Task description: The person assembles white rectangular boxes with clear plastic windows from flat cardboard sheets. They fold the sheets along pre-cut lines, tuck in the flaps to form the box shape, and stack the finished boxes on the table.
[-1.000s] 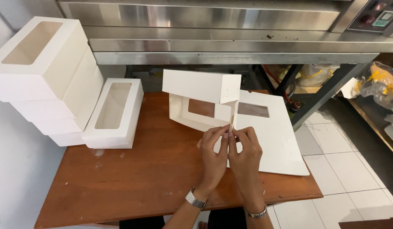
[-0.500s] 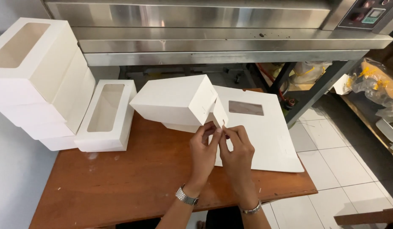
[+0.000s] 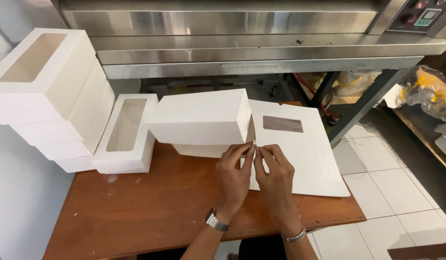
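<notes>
A white box [image 3: 199, 118] is held above the counter [image 3: 150, 202], its end flap pinched by left hand [image 3: 235, 175] and right hand [image 3: 276, 175] — finished boxes [image 3: 49, 96] are stacked left, flat blanks [image 3: 300, 154] remain unfolded.

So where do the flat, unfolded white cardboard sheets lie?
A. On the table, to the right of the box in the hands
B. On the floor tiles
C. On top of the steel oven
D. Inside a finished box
A: the flat sheets with a window cut-out rest on the wooden table, right of the box that both hands pinch.
</notes>
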